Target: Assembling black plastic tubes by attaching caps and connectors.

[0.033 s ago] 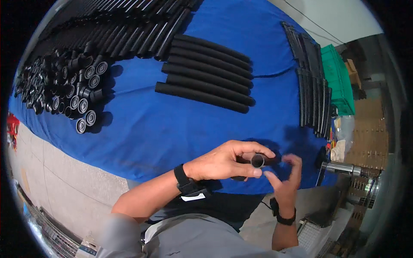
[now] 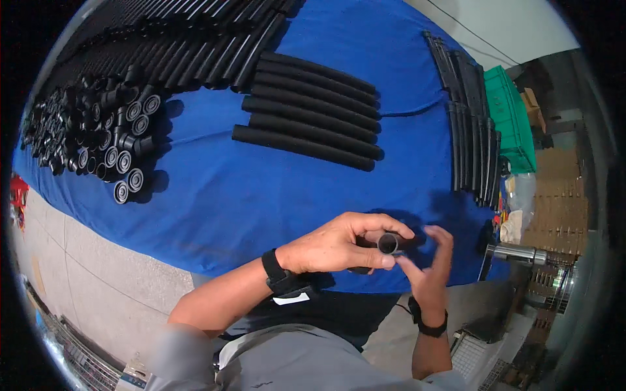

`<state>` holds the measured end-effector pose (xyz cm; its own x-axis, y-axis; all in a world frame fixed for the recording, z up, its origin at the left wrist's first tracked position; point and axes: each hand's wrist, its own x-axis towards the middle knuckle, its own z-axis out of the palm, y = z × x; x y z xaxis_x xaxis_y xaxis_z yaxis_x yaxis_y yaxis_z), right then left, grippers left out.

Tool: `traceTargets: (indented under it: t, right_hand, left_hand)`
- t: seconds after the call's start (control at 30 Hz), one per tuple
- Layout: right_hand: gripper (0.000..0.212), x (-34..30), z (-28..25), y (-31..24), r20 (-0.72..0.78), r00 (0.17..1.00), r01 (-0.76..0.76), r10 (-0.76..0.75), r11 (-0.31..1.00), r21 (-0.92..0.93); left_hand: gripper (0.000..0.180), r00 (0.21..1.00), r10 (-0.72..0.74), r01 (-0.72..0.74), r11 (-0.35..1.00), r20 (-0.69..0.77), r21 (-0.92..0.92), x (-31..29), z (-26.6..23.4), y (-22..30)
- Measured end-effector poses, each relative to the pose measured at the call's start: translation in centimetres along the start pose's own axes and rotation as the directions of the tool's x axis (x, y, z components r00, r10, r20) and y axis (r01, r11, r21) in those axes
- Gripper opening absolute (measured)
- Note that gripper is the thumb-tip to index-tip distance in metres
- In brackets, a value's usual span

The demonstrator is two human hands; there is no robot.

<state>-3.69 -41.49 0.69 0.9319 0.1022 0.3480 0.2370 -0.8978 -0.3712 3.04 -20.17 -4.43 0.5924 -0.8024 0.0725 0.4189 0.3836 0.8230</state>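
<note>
Over the near part of the blue-covered table, my left hand (image 2: 336, 242) is wrapped round a black tube (image 2: 387, 244). Its round open end shows between the thumb and fingers, and most of its length is hidden by the hand. My right hand (image 2: 430, 277) is just right of that end, thumb and fingers spread apart, with nothing visible in it. Farther up the table several black foam-like tubes (image 2: 306, 117) lie side by side.
Small black caps and fittings (image 2: 98, 130) are heaped at the left, below long rows of black tubes (image 2: 195, 58). More dark tubes (image 2: 469, 124) lie at the right beside a green crate (image 2: 508, 120). A metal cylindrical fixture (image 2: 518, 254) juts in at the right edge.
</note>
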Motion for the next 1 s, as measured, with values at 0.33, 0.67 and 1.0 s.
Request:
traceTargets:
  t: [0.33,0.67,1.0]
  right_hand:
    - [0.038,-1.4,-0.8,4.5,0.554,0.805,-0.56,0.212,0.577,0.594]
    - [0.024,-1.9,0.3,2.7,0.491,0.847,-0.439,0.205,0.791,0.427]
    - [0.028,-4.1,0.1,2.0,0.537,0.772,-0.636,0.34,0.415,0.651]
  left_hand:
    - [0.048,0.995,0.071,-0.051,0.968,0.076,-0.245,-0.4,-0.4,0.5]
    - [0.055,0.981,0.103,-0.137,0.966,-0.163,-0.219,-0.2,-0.2,0.3]
    - [0.037,0.959,0.113,-0.25,0.771,-0.261,-0.585,0.7,-1.7,-1.2]
